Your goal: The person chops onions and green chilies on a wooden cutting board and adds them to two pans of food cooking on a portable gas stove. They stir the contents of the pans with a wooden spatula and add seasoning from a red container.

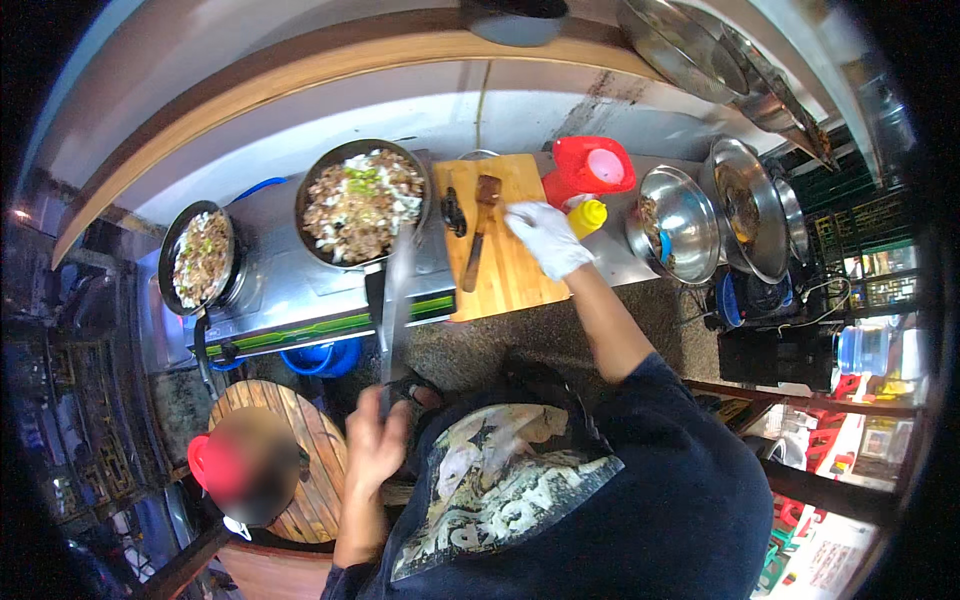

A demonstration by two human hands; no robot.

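My left hand (373,442) grips the dark handle of a long metal-bladed utensil (396,307), blurred by motion. Its far end overlaps the near rim of a large frying pan (300,214) holding chopped browned food, white bits and green pieces. In a white glove, my right hand (551,238) is over the right side of a wooden cutting board (495,296), its fingertips too unclear to tell whether they hold anything. A wooden-handled turner (481,232) and a small black item (453,212) lie on the board.
A smaller frying pan (164,262) of similar food stands left on the metal stove (270,300). Behind my right hand are a red container (566,184) and yellow squeeze bottle (588,217). Steel bowls (694,225) stand farther right. A round slatted wooden table (319,457) is lower left.
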